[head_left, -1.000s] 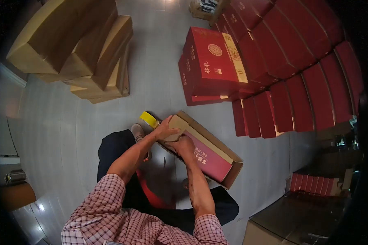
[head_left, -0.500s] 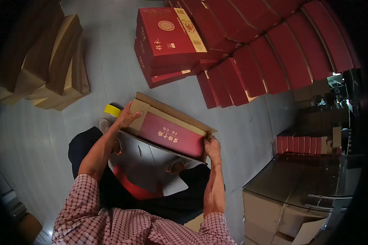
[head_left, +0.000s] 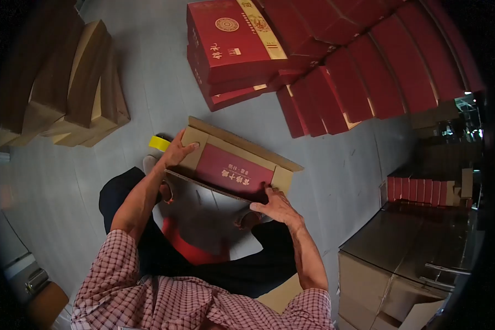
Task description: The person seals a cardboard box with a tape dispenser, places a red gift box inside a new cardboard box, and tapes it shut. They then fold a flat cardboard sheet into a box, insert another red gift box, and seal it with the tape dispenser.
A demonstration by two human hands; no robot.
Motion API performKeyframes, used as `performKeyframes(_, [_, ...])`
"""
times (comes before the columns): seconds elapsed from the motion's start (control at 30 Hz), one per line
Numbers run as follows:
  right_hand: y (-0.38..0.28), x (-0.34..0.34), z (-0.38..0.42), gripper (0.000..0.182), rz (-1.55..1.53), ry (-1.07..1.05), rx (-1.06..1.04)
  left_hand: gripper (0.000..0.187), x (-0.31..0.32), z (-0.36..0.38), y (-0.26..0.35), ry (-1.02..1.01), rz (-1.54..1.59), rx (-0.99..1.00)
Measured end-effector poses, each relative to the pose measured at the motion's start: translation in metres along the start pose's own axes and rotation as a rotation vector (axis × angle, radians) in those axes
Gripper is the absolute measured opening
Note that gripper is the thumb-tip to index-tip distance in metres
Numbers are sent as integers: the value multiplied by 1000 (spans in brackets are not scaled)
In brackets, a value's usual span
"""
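Observation:
An open cardboard box (head_left: 205,138) is held over my lap, its long flaps standing outward and a short flap folded in at each end. Between the short flaps shows a dark red box (head_left: 234,171) with gold characters. My left hand (head_left: 179,152) grips the left end, thumb on top of the short flap and fingers over the outer side. At the near right corner is my right hand (head_left: 279,209), its thumb below the near long flap and its fingertips above it, by the right short flap. A yellow tape roll (head_left: 159,143) lies just beyond my left hand.
Red gift boxes (head_left: 236,38) are stacked ahead and to the right. Brown cartons (head_left: 88,82) stand at the left. A large carton (head_left: 368,280) is at the lower right, with a row of smaller red boxes (head_left: 415,191) behind it. My legs are bent around a red seat (head_left: 190,247).
My right hand has moved from the right end of the cardboard box to its near long flap. The right short flap now lies folded inward. My left hand keeps its hold.

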State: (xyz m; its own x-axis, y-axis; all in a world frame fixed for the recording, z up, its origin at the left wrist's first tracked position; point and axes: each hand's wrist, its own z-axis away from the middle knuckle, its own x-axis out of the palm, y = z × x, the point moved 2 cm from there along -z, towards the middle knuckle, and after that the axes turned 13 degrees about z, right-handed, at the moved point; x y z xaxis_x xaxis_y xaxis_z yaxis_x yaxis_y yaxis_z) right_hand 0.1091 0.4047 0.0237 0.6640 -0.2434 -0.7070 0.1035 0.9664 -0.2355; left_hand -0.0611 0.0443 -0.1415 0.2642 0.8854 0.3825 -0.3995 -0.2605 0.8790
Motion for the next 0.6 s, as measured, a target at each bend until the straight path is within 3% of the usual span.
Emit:
performKeyframes(0.13, [-17,10,2,77,287,210,-45,80,1,0,-4,52,4,30])
performKeyframes(0.3, [-9,13,-9,63,195,221,9,71,0,-2,3,13,-59,4])
performKeyframes(0.43, [-5,3,-30,64,95,243,229,65,-1,0,-6,42,176,12])
performKeyframes(0.53, [-9,16,-41,67,79,675,189,63,-2,9,1,73,351,-102])
performKeyframes(0.57, [-5,24,-46,88,45,513,335,62,-4,9,6,33,421,-132])
performKeyframes(0.6, [-4,29,-48,97,67,592,329,61,2,7,11,-14,496,-163])
